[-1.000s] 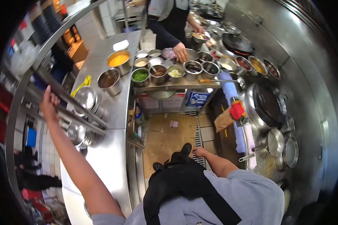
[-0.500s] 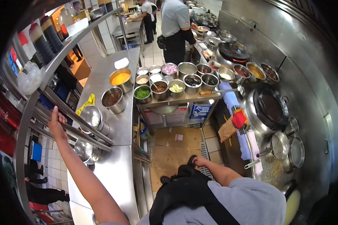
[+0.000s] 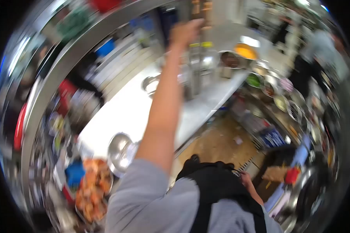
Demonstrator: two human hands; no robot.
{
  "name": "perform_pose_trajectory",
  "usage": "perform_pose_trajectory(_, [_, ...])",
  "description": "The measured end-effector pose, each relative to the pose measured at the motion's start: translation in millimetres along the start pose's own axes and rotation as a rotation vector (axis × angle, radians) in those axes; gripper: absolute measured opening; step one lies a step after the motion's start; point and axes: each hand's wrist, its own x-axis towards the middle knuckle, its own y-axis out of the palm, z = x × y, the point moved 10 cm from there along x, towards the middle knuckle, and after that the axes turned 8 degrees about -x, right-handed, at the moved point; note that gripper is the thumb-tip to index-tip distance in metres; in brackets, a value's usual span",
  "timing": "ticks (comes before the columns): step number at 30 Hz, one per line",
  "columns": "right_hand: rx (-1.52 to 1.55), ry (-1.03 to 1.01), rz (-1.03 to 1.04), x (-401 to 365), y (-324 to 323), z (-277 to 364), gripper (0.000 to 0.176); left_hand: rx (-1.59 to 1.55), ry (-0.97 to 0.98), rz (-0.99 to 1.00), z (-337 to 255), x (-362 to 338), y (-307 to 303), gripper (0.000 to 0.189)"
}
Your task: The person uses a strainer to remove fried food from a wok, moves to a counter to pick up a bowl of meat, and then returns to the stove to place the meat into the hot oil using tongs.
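Observation:
My left arm stretches forward over the steel counter (image 3: 122, 105). My left hand (image 3: 186, 34) is beside upright metal rails (image 3: 195, 66); blur hides whether it touches them and how its fingers lie. Below the hand, a small steel bowl (image 3: 150, 84) sits on the counter. My right hand (image 3: 245, 179) hangs low by my right hip, next to my black apron (image 3: 221, 182). It is small and smeared, so its fingers and anything in them cannot be made out.
A large steel bowl (image 3: 119, 152) and a container of orange food pieces (image 3: 91, 190) are at the left. Pots of ingredients, one with orange liquid (image 3: 245, 51), stand ahead. A wok (image 3: 313, 198) is at the right. Another person (image 3: 305, 70) stands at the far right.
My view has swung left, bringing the orange food pieces and large bowl into sight. My left hand now appears higher and further right in view. My right hand remains low by my side.

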Motion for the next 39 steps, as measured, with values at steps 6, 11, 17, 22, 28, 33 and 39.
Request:
perform_pose_trajectory(6, [-0.583,-0.195,-0.019,56.7,-7.3,-6.1,0.02,-0.744,-0.447,-0.306,14.3,-13.4,-11.0,0.024])
perform_pose_trajectory(11, [-0.688,-0.525,-0.074,78.3,-8.2,4.9,0.022,-0.822,-0.386,-0.316,-1.7,-12.4,-15.3,0.024])
perform_pose_trajectory(17, [-0.29,-0.269,-0.023,31.5,3.6,48.0,0.025,-0.762,-0.428,-0.34,-4.0,-17.8,-19.8,0.026])
perform_pose_trajectory(22, [-0.41,-0.261,-0.063,43.3,-12.4,23.7,0.025,-0.598,-0.496,-0.178,-36.2,-21.5,-24.6,0.037])
perform_pose_trajectory(28, [-0.657,-0.139,-0.132,48.4,-14.1,-15.0,0.025,-0.563,-0.524,-0.204,-44.9,-27.0,-29.0,0.037])
perform_pose_trajectory(33, [-0.521,-0.291,-0.043,48.9,0.2,-10.7,0.025,-0.566,-0.477,-0.25,-42.7,-25.9,-33.2,0.036])
perform_pose_trajectory(39, [-0.206,-0.17,0.013,72.1,-3.4,-29.5,0.023,-0.612,-0.477,-0.219,-40.4,-24.2,-29.8,0.028])
